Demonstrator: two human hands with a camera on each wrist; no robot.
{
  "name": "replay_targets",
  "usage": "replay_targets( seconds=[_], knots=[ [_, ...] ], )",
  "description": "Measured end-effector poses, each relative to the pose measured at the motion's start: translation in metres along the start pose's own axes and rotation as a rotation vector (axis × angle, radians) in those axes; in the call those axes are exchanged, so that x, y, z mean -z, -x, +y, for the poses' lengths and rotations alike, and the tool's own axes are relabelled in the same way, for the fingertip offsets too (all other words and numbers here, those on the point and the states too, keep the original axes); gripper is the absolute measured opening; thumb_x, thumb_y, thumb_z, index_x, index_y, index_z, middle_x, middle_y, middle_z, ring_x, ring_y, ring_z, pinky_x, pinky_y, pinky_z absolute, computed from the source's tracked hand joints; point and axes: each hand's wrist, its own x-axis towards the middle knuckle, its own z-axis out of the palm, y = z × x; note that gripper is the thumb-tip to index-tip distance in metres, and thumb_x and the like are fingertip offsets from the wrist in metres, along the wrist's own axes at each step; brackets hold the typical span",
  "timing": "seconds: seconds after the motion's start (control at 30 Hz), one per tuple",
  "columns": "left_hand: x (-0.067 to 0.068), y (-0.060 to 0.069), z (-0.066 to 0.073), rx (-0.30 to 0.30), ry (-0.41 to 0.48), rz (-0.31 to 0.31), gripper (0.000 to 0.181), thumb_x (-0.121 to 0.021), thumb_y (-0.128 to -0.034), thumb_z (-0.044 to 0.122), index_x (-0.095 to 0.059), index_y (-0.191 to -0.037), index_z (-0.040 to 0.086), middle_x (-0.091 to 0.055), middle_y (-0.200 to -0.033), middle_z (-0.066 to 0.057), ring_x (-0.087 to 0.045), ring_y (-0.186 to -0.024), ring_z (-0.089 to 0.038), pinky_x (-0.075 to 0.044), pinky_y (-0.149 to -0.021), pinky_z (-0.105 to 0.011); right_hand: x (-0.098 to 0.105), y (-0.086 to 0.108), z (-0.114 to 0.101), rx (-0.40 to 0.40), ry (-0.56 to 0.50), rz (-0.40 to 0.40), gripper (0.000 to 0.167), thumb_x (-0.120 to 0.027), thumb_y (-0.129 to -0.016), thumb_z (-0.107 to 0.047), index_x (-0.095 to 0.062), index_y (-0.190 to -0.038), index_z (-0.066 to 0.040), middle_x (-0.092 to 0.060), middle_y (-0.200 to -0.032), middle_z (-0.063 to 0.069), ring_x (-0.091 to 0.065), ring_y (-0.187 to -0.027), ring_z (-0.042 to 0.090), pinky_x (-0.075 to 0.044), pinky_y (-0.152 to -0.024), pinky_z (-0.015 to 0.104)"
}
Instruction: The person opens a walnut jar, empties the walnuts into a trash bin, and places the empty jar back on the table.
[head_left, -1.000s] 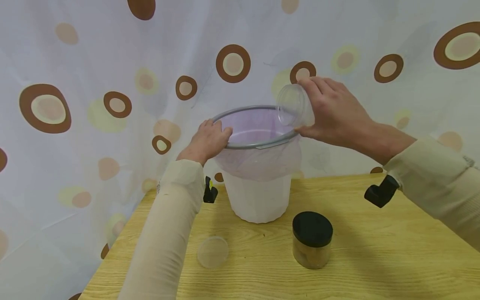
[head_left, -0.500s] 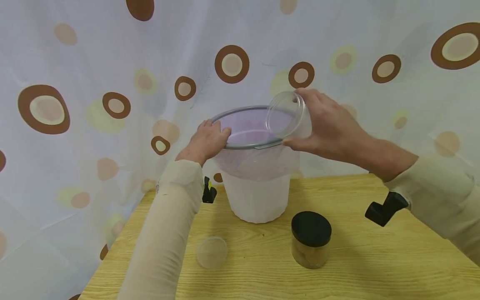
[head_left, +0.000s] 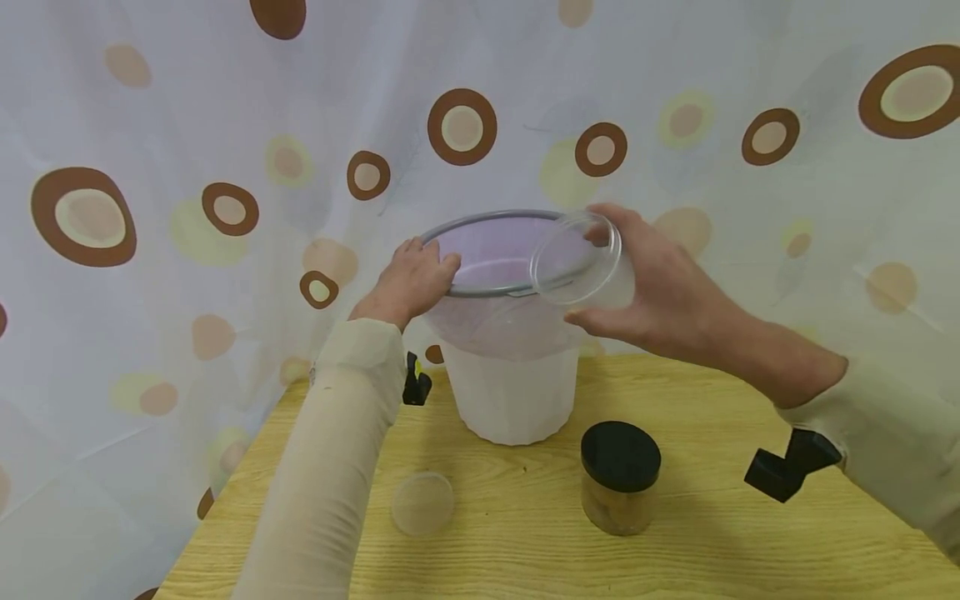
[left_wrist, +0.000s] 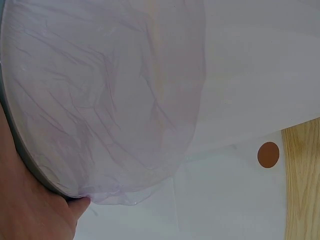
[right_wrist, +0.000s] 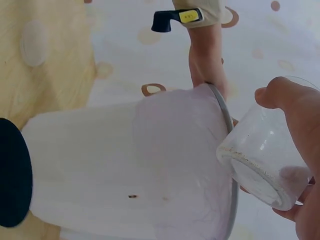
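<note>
Currently, your right hand (head_left: pixel 667 287): fingers spread wide around a clear, round plastic cup (right_wrist: pixel 257 145), holding it tilted on its side.
Clear cup: at the right part of the bin's rim; contact with the rim, you cannot tell.
Your left hand (head_left: pixel 412 279): fingers bent over the grey rim (head_left: pixel 487 292) of a tapered white plastic bin (head_left: pixel 517 404), gripping its left side.
Bag: thin lilac plastic (head_left: pixel 487 325), folded over that rim.
Wooden desk (head_left: pixel 757 525): carries the bin, a flat translucent disc (head_left: pixel 422 504) and a black-lidded cylindrical jar (head_left: pixel 617 507).

Beige sleeves (head_left: pixel 322 450) carry black mounts (head_left: pixel 795 467), the left yellow-labelled.
</note>
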Motion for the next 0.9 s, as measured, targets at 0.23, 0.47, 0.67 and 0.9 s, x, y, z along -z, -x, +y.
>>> replay_targets(
  seconds=[0.23,0.47,0.67,0.9],
  knots=[
    [0.000,0.000,0.000,0.000,-0.007,0.006,0.069,-0.022,-0.1030,0.041,-0.026,-0.154,-0.005,-0.021,-0.164,-0.018,-0.009,-0.154,-0.034,-0.007,-0.126,-0.041,-0.010,0.019,-0.007,-0.111,-0.115,-0.090,0.086,-0.087,-0.075,-0.024,-0.036,-0.143,-0.011,-0.062,-0.127,0.010,-0.061,-0.107,0.026,-0.047,-0.085,0.044],
    [0.001,-0.001,-0.001,-0.006,-0.025,0.007,0.068,-0.022,-0.1034,0.040,-0.027,-0.153,-0.005,-0.023,-0.163,-0.019,-0.009,-0.154,-0.035,-0.007,-0.126,-0.041,-0.034,0.035,-0.011,-0.156,-0.262,-0.153,0.084,-0.087,-0.076,-0.025,-0.036,-0.141,-0.009,-0.061,-0.129,0.009,-0.058,-0.120,0.026,-0.048,-0.095,0.047],
    [0.000,-0.001,-0.002,-0.007,-0.029,0.008,0.068,-0.022,-0.1032,0.039,-0.028,-0.152,-0.007,-0.023,-0.163,-0.020,-0.009,-0.154,-0.035,-0.007,-0.126,-0.041,-0.062,0.048,-0.018,-0.182,-0.341,-0.197,0.086,-0.086,-0.075,-0.023,-0.033,-0.140,-0.008,-0.062,-0.130,0.010,-0.057,-0.125,0.026,-0.048,-0.098,0.047],
    [-0.001,-0.002,-0.001,-0.009,-0.031,0.013,0.067,-0.022,-0.1036,0.039,-0.028,-0.152,-0.007,-0.022,-0.163,-0.020,-0.009,-0.154,-0.035,-0.006,-0.126,-0.040,-0.086,0.057,-0.031,-0.250,-0.421,-0.215,0.087,-0.088,-0.071,-0.021,-0.033,-0.138,-0.007,-0.062,-0.129,0.009,-0.058,-0.122,0.027,-0.048,-0.099,0.046]
  ],
)
